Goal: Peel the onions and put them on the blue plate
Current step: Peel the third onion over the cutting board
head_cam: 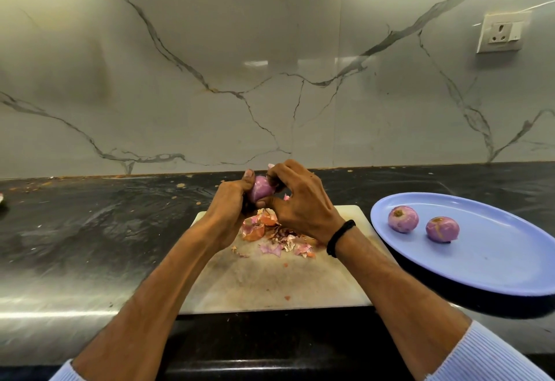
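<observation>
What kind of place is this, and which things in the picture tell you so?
Most likely a home kitchen: a dark stone counter under a marble-look wall, a cutting board strewn with onion peels, and a wall socket.

The left sleeve (64, 373) and the right sleeve (480, 356) are pale blue with thin ribbed lines. Both stop near the elbow, so the lower arms are bare. A black band (341, 238) goes round the wrist behind the right hand (303, 203).
</observation>
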`<state>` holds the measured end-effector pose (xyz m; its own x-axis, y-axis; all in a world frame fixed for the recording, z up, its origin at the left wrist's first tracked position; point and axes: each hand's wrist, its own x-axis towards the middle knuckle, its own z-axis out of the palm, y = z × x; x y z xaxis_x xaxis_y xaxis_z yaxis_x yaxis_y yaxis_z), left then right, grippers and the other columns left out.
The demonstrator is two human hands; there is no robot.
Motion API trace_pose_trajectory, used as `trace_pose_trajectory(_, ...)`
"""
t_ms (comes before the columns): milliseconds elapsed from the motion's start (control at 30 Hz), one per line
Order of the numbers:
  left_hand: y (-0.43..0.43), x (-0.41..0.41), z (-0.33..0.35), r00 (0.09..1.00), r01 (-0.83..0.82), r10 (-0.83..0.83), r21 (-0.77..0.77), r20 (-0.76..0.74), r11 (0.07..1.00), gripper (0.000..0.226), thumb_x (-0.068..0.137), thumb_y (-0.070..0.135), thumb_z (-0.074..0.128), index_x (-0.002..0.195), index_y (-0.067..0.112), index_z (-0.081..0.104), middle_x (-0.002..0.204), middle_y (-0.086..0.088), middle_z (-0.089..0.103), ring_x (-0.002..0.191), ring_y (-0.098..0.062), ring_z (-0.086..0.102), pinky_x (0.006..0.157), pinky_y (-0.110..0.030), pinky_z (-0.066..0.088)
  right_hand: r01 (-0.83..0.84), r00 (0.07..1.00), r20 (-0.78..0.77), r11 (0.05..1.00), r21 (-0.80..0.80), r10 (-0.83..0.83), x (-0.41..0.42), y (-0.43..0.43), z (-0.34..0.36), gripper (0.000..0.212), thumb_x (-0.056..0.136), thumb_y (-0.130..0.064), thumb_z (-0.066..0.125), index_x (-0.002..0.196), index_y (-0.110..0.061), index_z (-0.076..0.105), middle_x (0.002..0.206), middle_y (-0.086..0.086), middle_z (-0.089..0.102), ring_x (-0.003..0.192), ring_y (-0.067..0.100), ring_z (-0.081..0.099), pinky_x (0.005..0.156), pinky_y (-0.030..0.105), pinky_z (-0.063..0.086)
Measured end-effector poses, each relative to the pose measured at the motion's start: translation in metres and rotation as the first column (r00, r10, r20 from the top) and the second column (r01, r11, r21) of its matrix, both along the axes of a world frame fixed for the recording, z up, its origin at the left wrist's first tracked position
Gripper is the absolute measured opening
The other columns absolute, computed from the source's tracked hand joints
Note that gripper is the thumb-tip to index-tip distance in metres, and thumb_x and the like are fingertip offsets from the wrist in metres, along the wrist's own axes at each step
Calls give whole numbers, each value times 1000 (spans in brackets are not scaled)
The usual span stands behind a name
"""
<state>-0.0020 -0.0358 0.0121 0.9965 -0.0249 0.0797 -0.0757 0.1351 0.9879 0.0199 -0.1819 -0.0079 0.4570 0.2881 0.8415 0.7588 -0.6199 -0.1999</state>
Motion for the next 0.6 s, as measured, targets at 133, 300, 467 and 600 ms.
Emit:
trace_pose_trajectory(133, 0, 3, -1, 1000, -19, 19, -43, -20, 999, 41, 105, 37, 41, 114, 3, 62, 107, -19, 66, 85, -22, 64, 79, -33, 56, 21, 1000, 19, 1000, -15, -21, -1, 3, -1, 26, 76, -13, 78, 93, -4, 60, 86, 8, 58, 72, 19, 51, 65, 18, 44)
trace_pose_trajectory(300, -2, 0, 1, 997, -44, 34, -134, -76, 990, 41, 105, 36, 43, 120, 3, 61, 100, -16, 66, 82, -22, 62, 78, -35, 57, 17, 999, 35, 1000, -13, -17, -3, 4, 1, 23, 76, -6, 77, 93, -2, 62, 82, 9, 60, 69, 20, 54, 63, 28, 51)
trace_pose_trajectory(467, -2, -3, 0, 990, -57, 32, -181, -140, 982, 36, 106, 31, 40, 116, 4, 60, 97, -18, 64, 75, -21, 56, 64, -31, 47, 11, 999, 31, 1000, -4, -11, -6, 6, 2, 19, 79, -9, 73, 94, -1, 64, 80, 9, 62, 69, 22, 56, 64, 34, 54)
trace_pose_trajectory(600, -1, -5, 2, 988, -75, 35, -275, -148, 959, 26, 103, 19, 39, 108, 7, 60, 103, -20, 62, 86, -25, 55, 74, -33, 50, -3, 1000, -17, 995, 98, 5, -9, 8, 4, 12, 85, -11, 70, 83, -6, 59, 75, 4, 60, 65, 19, 55, 62, 25, 52)
